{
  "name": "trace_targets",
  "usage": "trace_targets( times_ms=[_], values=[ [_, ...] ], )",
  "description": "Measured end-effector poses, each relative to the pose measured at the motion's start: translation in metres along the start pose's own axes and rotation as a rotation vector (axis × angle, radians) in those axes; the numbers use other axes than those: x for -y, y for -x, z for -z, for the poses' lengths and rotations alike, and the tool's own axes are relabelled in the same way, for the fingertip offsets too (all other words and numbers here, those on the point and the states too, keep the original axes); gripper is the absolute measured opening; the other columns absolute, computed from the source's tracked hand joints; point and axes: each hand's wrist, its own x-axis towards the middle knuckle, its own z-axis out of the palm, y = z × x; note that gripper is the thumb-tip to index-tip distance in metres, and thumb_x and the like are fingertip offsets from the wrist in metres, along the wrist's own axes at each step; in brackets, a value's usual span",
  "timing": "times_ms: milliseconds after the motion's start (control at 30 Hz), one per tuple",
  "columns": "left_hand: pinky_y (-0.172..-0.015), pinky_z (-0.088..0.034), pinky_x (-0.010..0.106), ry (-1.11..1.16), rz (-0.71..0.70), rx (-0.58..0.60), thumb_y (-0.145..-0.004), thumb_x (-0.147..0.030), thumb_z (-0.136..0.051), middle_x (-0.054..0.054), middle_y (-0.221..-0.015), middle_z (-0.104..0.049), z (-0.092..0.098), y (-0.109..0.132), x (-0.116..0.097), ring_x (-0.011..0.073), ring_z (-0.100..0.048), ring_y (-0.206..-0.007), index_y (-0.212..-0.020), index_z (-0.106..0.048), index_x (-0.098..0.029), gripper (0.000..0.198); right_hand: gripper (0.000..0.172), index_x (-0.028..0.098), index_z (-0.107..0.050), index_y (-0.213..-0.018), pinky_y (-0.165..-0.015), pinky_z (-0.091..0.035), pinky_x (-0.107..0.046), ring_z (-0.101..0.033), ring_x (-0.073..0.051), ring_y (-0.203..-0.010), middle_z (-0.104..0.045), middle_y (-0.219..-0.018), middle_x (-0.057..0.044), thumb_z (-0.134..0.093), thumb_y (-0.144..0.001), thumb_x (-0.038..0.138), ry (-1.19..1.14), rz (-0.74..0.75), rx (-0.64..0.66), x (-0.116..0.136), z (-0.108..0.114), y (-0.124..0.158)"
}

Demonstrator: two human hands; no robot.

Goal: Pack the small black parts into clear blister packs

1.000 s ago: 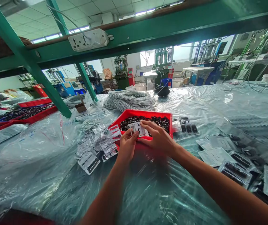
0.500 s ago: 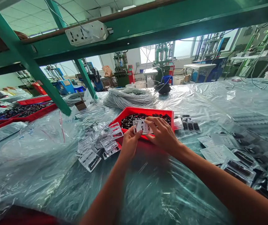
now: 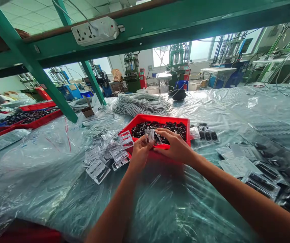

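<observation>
My left hand (image 3: 140,152) is closed on the left side of a small clear plastic blister pack (image 3: 150,135), held over the near edge of a red bin (image 3: 161,118). My right hand (image 3: 176,145) has its fingertips at the pack's right side, with the thumb lower down. Something dark shows in the pack beside those fingertips, too small to make out. Small black parts (image 3: 176,128) fill much of the bin behind my hands. To the left lies a loose heap of clear blister packs (image 3: 105,152), some with dark pieces inside.
More packs with black pieces (image 3: 260,184) lie at the right, and a smaller group (image 3: 208,135) sits beside the bin. A coil of grey cable (image 3: 142,104) rests behind. A green frame (image 3: 46,89) with a power strip (image 3: 95,31) crosses above the plastic-covered table (image 3: 160,202).
The pack has tilted between my hands, so its white face shows less. My right fingers have moved from over its face to its right edge. The view has shifted slightly.
</observation>
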Motion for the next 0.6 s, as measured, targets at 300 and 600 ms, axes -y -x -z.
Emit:
trace_targets(
  times_ms=[300,600],
  values=[
    [-0.082,-0.046,0.028,-0.149,-0.016,-0.088,-0.063,-0.027,-0.085,0.002,-0.081,-0.071,0.004,-0.004,0.000,0.0192,-0.064,-0.087,-0.085,-0.073,-0.018,0.026,0.024,0.018,-0.073,-0.107,-0.094,-0.056,-0.040,-0.072,-0.027,-0.100,-0.075,-0.109,-0.010,-0.055,-0.091,0.021,0.167,-0.087,0.063,-0.008,0.026,-0.017],
    [-0.096,-0.050,0.040,0.177,0.116,-0.104,-0.060,-0.022,-0.085,0.009,-0.097,-0.074,0.003,-0.007,-0.004,0.0261,-0.068,-0.102,-0.090,-0.070,-0.015,0.034,0.064,0.018,-0.050,-0.141,-0.104,-0.050,-0.049,-0.058,-0.031,-0.125,-0.057,-0.138,-0.017,-0.074,-0.083,0.032,0.188,0.043,0.145,-0.018,0.028,-0.014]
  ],
)
